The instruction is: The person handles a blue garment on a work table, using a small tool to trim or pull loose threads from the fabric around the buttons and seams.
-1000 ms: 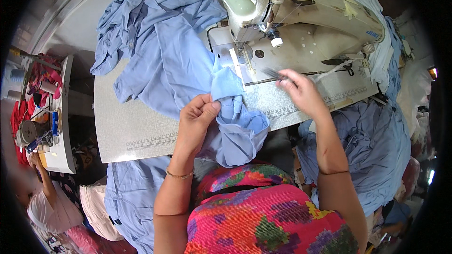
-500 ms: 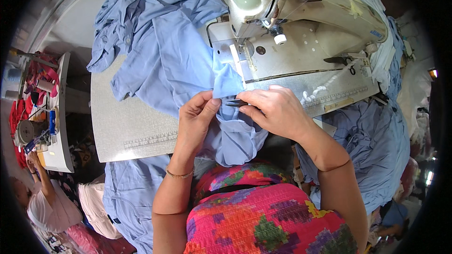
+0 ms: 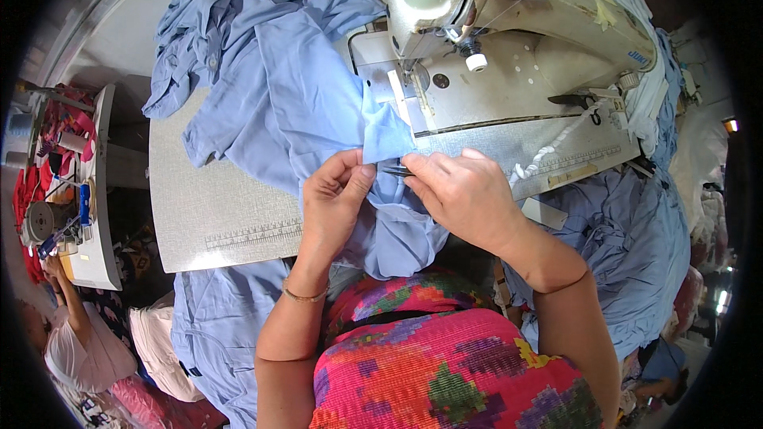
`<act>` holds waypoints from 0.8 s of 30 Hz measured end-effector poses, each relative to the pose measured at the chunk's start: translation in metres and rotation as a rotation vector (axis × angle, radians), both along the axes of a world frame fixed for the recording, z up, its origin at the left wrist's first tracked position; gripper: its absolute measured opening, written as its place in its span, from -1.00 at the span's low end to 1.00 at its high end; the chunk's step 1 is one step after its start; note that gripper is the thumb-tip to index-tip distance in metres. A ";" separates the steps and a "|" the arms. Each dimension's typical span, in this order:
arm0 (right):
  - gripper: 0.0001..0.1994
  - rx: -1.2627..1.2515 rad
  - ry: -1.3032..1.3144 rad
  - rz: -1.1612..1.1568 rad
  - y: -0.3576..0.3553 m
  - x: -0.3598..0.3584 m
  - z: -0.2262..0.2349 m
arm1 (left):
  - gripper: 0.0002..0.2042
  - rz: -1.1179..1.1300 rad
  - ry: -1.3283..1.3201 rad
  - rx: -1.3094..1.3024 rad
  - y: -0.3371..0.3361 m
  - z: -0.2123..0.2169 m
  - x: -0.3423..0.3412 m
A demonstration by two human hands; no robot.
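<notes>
Light blue fabric (image 3: 318, 103) spreads over the table and hangs off its front edge toward my lap. With thumb and forefinger, my left hand (image 3: 338, 191) pinches an edge of this cloth. Facing it, my right hand (image 3: 469, 195) is closed around small dark thread snips (image 3: 397, 170), whose blades point left across the fabric toward my left fingertips. Just beyond both hands is the sewing machine (image 3: 540, 8), with its needle area (image 3: 408, 70) over the metal plate. The finest detail between the blades is too small to tell.
More blue cloth (image 3: 628, 262) is piled at the right, and some (image 3: 222, 318) hangs at the left. A twisted white cord (image 3: 548, 159) and dark scissors (image 3: 571, 100) lie on the right of the machine. Another person (image 3: 87, 342) works at a table on the far left.
My hands stay at the same spot on the cloth. The right hand has shifted slightly, and the snips' blades look closer together than before.
</notes>
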State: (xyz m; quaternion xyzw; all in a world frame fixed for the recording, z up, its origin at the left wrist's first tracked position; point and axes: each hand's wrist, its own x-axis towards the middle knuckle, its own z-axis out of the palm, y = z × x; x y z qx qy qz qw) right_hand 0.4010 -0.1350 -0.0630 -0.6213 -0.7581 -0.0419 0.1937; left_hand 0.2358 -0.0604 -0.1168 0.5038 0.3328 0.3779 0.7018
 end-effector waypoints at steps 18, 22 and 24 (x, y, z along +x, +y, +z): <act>-0.90 -0.082 -0.135 0.078 0.001 0.002 0.015 | -0.83 0.011 0.024 0.037 -0.002 0.001 0.000; -0.89 -0.069 -0.154 0.065 0.000 0.000 0.014 | -0.82 0.001 0.061 0.052 -0.002 0.000 0.000; -0.87 -0.067 -0.182 0.064 0.000 0.000 0.013 | -0.82 0.014 0.085 0.089 -0.003 0.000 0.001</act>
